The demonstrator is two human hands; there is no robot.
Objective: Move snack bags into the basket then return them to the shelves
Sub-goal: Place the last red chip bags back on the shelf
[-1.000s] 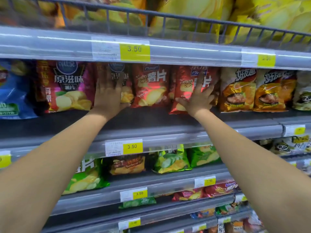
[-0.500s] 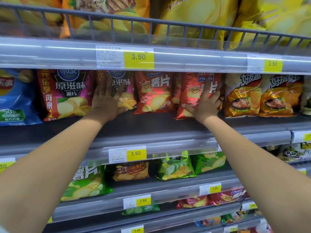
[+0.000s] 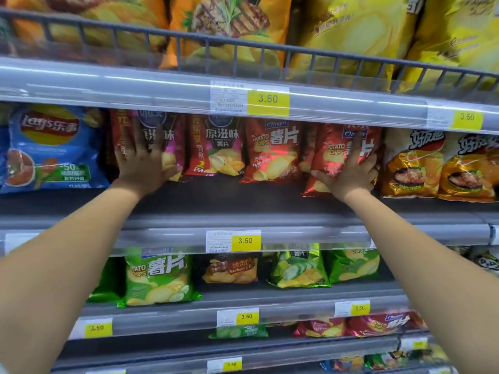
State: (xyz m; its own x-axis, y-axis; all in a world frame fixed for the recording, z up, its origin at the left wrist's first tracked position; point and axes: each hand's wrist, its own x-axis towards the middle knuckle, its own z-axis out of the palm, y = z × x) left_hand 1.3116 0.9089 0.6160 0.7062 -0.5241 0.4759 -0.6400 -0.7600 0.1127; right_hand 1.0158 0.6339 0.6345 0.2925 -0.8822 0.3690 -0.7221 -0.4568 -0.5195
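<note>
My left hand [image 3: 144,163] lies flat, fingers spread, against the front of a red and purple chip bag [image 3: 172,147] standing on the middle shelf [image 3: 243,203]. My right hand [image 3: 348,172] presses flat on a red potato chip bag [image 3: 334,147] further right on the same shelf. Neither hand grips its bag. Between them stand a second red and purple bag [image 3: 213,147] and another red potato chip bag [image 3: 271,151]. No basket is in view.
A blue Lay's bag [image 3: 54,149] stands left of my left hand, and golden bags [image 3: 413,163] right of my right hand. Large yellow and orange bags fill the railed shelf above [image 3: 243,47]. Green bags [image 3: 159,276] and others sit on lower shelves.
My left hand has shifted left from the second red and purple bag to the first one. My right hand stays on the same red bag. The view has tilted upward.
</note>
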